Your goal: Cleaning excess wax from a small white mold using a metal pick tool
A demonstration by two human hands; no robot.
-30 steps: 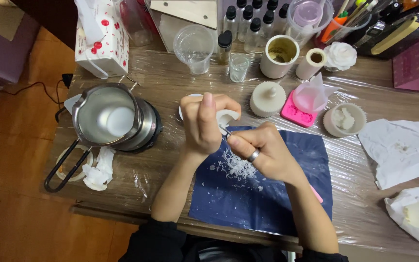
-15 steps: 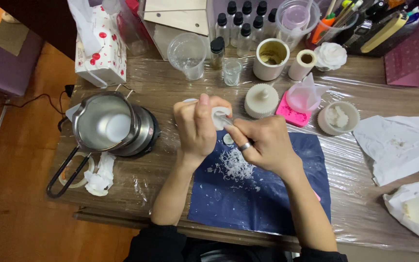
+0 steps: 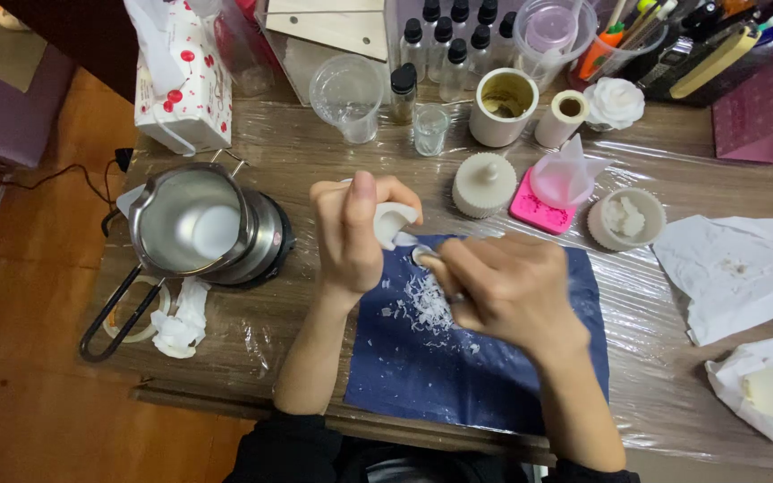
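White wax shavings (image 3: 424,309) lay scattered on a dark blue cloth (image 3: 494,376) spread over the plastic-covered wooden table (image 3: 315,152). Above them the person's left hand (image 3: 351,237) was raised, its fingers curled and pinching a small white moulded piece (image 3: 393,224) between thumb and fingertips. The right hand (image 3: 503,291) sat just beside it, fingers pressed together into a loose fist around something thin; I could not tell what it gripped, as the knuckles hid it. To the left stood a metal pot (image 3: 191,222) with a long black handle, holding pale liquid, on a small round burner. Behind the hands were a cream lidded jar (image 3: 483,183), a pink mould (image 3: 539,207) under a clear funnel-shaped cup, and a clear measuring cup (image 3: 346,94). Crumpled white paper (image 3: 735,273) lay well apart on the right.
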